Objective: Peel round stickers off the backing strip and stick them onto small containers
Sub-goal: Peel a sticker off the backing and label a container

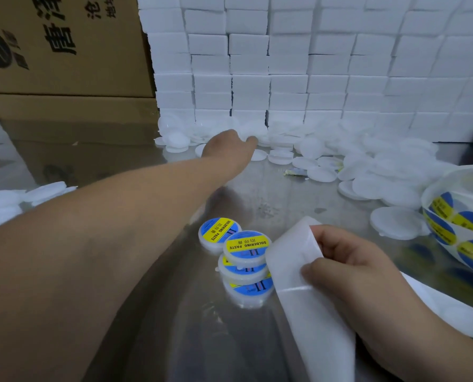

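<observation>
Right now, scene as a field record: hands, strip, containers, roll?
left hand: stretched out to the far pile of unlabelled containers; grip unclear
right hand: pinches the backing strip
labelled containers: four, clustered and overlapping, blue-yellow stickers up
sticker roll: right edge, carries stickers
table: shiny metal
backdrop: stacked white boxes

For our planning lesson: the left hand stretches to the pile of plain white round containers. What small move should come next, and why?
Probably the left hand should close on one plain white round container and bring it back: its fingers are at the pile, and the right hand grips the translucent backing strip.
</observation>
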### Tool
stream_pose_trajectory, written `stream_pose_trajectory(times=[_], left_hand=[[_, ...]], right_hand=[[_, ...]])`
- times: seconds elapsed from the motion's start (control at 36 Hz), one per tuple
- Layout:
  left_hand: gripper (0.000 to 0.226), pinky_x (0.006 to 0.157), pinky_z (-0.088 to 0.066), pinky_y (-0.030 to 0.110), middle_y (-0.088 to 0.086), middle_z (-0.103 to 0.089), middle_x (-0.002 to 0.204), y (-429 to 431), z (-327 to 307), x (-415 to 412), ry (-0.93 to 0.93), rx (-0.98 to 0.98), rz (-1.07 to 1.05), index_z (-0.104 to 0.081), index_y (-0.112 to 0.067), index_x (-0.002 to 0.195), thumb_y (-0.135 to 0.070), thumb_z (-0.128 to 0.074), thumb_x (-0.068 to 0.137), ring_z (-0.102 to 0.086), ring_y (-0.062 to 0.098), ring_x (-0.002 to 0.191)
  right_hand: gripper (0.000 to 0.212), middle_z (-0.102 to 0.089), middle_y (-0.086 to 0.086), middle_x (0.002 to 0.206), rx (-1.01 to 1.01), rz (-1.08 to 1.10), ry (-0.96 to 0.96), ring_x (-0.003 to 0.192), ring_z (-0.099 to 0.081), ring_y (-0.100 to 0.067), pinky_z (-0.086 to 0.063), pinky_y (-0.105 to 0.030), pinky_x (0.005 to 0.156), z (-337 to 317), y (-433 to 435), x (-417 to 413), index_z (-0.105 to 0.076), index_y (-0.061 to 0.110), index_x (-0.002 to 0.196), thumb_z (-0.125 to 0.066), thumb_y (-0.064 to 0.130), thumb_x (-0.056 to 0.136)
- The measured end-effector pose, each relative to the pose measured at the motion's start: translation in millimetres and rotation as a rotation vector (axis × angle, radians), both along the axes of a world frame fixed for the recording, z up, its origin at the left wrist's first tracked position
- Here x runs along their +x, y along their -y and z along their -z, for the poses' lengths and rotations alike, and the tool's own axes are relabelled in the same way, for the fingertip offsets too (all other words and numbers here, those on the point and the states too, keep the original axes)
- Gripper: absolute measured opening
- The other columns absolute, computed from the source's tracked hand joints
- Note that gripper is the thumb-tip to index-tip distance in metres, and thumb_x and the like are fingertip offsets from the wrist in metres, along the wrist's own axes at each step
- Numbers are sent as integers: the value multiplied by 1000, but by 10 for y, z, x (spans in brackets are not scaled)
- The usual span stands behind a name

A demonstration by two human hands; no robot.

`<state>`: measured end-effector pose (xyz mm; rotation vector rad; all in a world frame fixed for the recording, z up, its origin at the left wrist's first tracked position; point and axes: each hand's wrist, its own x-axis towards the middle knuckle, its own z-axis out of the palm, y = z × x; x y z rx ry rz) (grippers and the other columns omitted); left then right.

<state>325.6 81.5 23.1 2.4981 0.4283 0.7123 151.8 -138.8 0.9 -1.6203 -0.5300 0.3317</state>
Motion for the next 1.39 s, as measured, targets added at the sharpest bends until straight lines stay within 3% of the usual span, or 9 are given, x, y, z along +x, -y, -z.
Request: stream_pose_trajectory(times=[0.14, 0.22, 0.36, 0.44, 0.64, 0.78, 1.03, 1.22, 1.39], left_hand=[[20, 49, -24, 27, -2, -34, 70, 191, -237, -354, 48, -335, 75, -32, -15, 79, -28, -46, 84, -33, 15, 58], [6, 49, -26, 25, -1, -36, 72, 374, -352, -656, 36, -442, 134, -34, -14, 88, -15, -39, 86, -34, 18, 62], [25, 35, -29, 16, -6, -45, 65, 719, -438, -1323, 51, -426, 332, -47, -25, 69, -6, -40, 84, -40, 10, 50], [32, 40, -30, 16, -10, -45, 60, 868, -409, -1702, 44, -381, 407, -55, -30, 62, -6, -45, 81, -39, 1, 39], [8, 65, -35, 17, -15, -45, 82, 963, -188, -2219, 75, -149, 263, -60, -45, 77, -39, -56, 79, -48, 5, 83], [35, 84, -38, 26, -14, -37, 83, 922, -26, -2236, 52, -52, 173, -60, -39, 112, -44, -58, 78, -48, 14, 104], [34, 68, -26, 21, -18, -37, 77, 841, 19, -2281, 145, 35, 233, -63, -41, 108, -47, -56, 75, -42, 6, 93], [41, 72, -29, 20, -19, -40, 77, 773, 55, -2249, 161, 35, 228, -60, -40, 115, -46, -54, 75, -40, 4, 90], [31, 62, -28, 9, -14, -43, 78, 785, 75, -2281, 181, 34, 299, -64, -41, 106, -43, -53, 77, -35, 1, 82]], right_hand=[[48, -71, 0, 70, 43, 4, -18, 56, -62, -10, -45, -21, 47, -6, -2, -4, -72, 26, 81, -43, -12, 77], [51, -72, -3, 77, 56, 14, -6, 61, -63, -12, -48, -23, 50, -23, -10, -28, -72, 29, 84, -42, -12, 78], [58, -69, -11, 96, 66, 57, 36, 77, -60, -18, -46, -33, 70, -32, -25, -54, -69, 37, 98, -43, -10, 78], [59, -71, -3, 96, 73, 85, 62, 87, -64, -17, -48, -35, 79, -34, -20, -54, -67, 39, 104, -44, -9, 78], [56, -72, 3, 96, 122, 89, 129, 97, -65, -22, -51, -41, 87, -76, 0, -75, -71, 31, 94, -43, -13, 75], [50, -73, -1, 89, 183, 39, 80, 82, -68, -16, -54, -26, 68, -77, -8, -90, -71, 22, 90, -41, -17, 77], [41, -73, -2, 90, 208, 21, 71, 81, -67, -16, -52, -32, 74, -89, -21, -125, -69, 21, 89, -47, -12, 82], [45, -73, 0, 97, 182, -102, 61, 89, -68, -14, -54, -23, 72, -60, -6, -135, -65, 24, 105, -50, -12, 82], [33, -72, 3, 98, 174, -155, 88, 94, -66, -14, -50, -30, 83, -95, 27, -158, -71, 25, 96, -59, 16, 66]])
